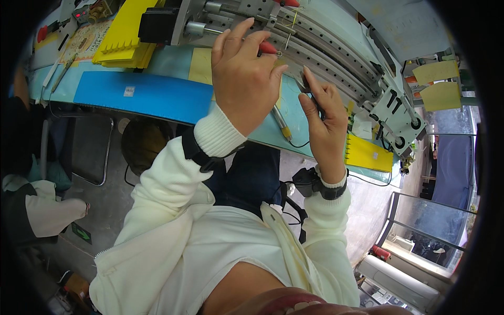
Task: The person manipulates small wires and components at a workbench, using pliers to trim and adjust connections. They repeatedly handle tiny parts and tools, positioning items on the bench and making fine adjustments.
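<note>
My left hand (245, 79) is raised over the table's edge by a metal linear-rail machine (325, 63). Its fingers are apart and its thumb points right. Beside the fingers is a red tapered piece (268, 48), with a thin metal hook near its tip; whether the hand touches it I cannot tell. To the right, my right hand (327, 118) is closed around a slim dark hand tool (305, 84), which is mostly hidden by the fingers. Between the hands, a pen-shaped tool with a yellow end (283, 125) lies on the light-blue tabletop, trailing a black cable.
A blue strip (152, 97) lies along the front edge, with yellow toothed sheets (123, 39) behind it. Another yellow toothed strip (370, 154) is at the right by the machine's end plate (396, 119). Another person's sleeve (55, 210) shows at left, beside a metal-framed chair (107, 157).
</note>
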Action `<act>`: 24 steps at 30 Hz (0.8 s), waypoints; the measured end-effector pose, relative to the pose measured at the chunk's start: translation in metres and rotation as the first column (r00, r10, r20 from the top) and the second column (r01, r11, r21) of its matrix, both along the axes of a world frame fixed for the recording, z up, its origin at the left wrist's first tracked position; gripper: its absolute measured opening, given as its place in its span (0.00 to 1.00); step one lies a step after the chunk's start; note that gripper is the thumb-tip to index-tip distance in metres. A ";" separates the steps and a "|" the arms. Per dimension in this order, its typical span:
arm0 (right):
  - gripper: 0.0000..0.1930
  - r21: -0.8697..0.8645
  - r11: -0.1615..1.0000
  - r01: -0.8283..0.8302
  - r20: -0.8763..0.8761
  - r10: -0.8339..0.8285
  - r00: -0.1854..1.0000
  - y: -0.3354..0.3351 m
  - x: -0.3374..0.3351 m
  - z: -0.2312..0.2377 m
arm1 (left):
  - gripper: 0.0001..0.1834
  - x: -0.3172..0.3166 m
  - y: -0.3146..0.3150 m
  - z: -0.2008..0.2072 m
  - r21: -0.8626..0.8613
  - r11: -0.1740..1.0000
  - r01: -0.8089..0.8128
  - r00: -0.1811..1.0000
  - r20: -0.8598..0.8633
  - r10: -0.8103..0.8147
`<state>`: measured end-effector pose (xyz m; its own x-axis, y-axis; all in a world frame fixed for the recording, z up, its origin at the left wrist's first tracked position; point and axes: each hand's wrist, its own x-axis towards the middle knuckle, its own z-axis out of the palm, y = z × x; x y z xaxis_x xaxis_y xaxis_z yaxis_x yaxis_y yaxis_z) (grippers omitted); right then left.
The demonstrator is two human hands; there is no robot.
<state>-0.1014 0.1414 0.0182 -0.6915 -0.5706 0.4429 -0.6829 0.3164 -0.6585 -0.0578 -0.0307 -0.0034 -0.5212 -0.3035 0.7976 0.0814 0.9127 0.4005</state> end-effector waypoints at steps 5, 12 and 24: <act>0.25 -0.100 0.993 0.062 -0.179 -0.079 0.981 -0.019 -0.004 -0.012 | 0.04 -0.002 -0.003 -0.008 -0.018 0.999 -0.027 0.998 -0.059 0.026; 0.23 -0.081 0.994 0.069 -0.287 -0.089 0.954 -0.026 -0.012 -0.019 | 0.06 -0.012 -0.013 0.008 -0.070 0.997 0.020 0.991 -0.133 -0.030; 0.19 -0.052 0.991 0.124 -0.344 -0.135 0.929 -0.033 -0.015 -0.024 | 0.04 -0.019 -0.008 0.019 0.567 0.714 0.412 0.909 -0.196 -0.369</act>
